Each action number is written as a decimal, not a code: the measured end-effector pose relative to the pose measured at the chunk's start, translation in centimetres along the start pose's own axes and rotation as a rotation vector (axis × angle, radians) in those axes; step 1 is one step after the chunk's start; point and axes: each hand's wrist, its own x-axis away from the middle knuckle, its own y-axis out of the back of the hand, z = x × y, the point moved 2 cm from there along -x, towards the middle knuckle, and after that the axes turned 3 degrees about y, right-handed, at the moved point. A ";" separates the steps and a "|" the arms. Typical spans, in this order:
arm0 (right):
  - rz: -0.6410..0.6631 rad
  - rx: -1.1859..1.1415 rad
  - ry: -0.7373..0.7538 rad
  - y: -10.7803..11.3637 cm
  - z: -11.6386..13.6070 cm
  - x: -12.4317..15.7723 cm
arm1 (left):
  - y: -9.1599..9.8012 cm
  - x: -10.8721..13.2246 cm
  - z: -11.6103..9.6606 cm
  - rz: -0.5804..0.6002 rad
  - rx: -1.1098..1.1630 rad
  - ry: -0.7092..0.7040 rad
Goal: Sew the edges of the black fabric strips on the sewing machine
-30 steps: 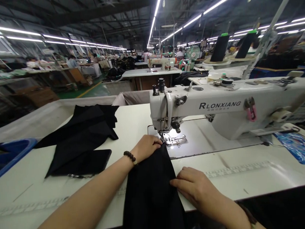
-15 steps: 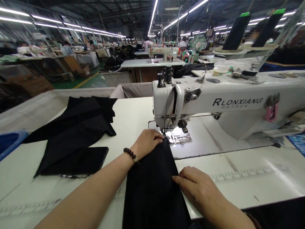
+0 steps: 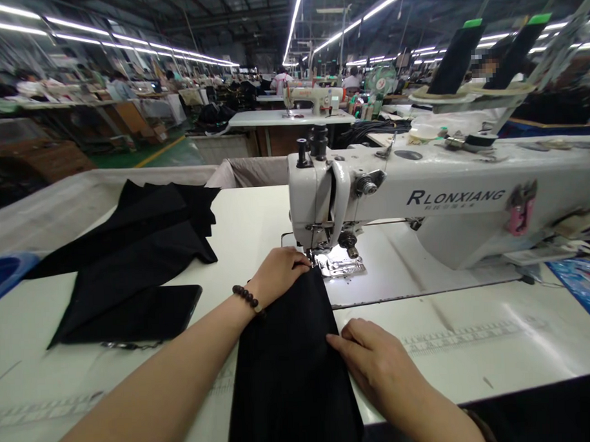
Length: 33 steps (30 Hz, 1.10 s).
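Observation:
A long black fabric piece (image 3: pixel 290 369) runs from the table's front edge up to the presser foot (image 3: pixel 313 258) of a white sewing machine (image 3: pixel 391 192). At its far end my left hand (image 3: pixel 280 273), with a beaded bracelet on the wrist, has its fingers closed on the cloth just left of the foot. Lower down, my right hand (image 3: pixel 377 357) pinches the fabric's right edge between thumb and forefinger. The needle tip and the underside of the cloth are hidden.
More black fabric pieces (image 3: pixel 145 245) lie to the left, beside a dark phone (image 3: pixel 182 309). A blue bin (image 3: pixel 11 269) stands at the far left. Pink-handled snippers (image 3: pixel 521 213) hang on the machine, under two thread cones (image 3: pixel 456 57). A measuring scale (image 3: pixel 463 336) marks the table.
The whole scene has shifted slightly left in view. Both hands keep about the same places on the fabric, and the cloth shows no clear movement under the foot.

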 end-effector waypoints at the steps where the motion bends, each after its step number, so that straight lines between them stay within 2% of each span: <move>1: 0.011 -0.008 0.009 0.0 0.0 -0.1 | 0.2 0.2 -0.3 0.013 -0.017 -0.012; 3: 0.043 -0.032 0.022 0.2 0.1 0.0 | 0.8 1.3 -1.4 0.037 -0.049 -0.025; 5: 0.063 -0.067 -0.005 0.6 0.5 0.5 | 1.3 3.9 -3.1 0.080 -0.125 -0.061; 8: 0.078 -0.248 -0.132 1.8 1.9 2.4 | 1.0 9.8 -6.1 0.251 -0.266 -0.241; 10: 0.128 -0.419 -0.291 2.5 3.0 4.2 | 0.2 14.0 -7.7 0.324 -0.285 -0.400; 12: 0.248 -0.536 -0.466 2.6 4.0 6.1 | -0.8 17.1 -8.5 0.259 -0.307 -0.483; 14: 0.361 -0.591 -0.589 2.0 4.5 7.8 | -1.6 18.8 -8.6 0.135 -0.322 -0.510; 16: 0.371 -0.678 -0.666 0.7 4.4 9.0 | -2.2 19.4 -8.4 0.016 -0.312 -0.514; 20: 0.207 -1.085 -0.797 -2.5 3.8 9.9 | -2.5 19.4 -8.2 -0.213 -0.245 -0.558; 24: 0.153 -1.382 -0.856 -3.7 4.4 9.7 | -1.9 19.9 -8.8 -0.354 -0.180 -0.556; 27: 0.169 -1.458 -0.902 -3.3 5.2 9.4 | -1.4 20.1 -9.3 -0.390 -0.156 -0.490; 33: 0.194 -1.349 -0.832 -2.1 6.1 8.7 | -2.1 19.5 -10.4 -0.303 -0.140 -0.499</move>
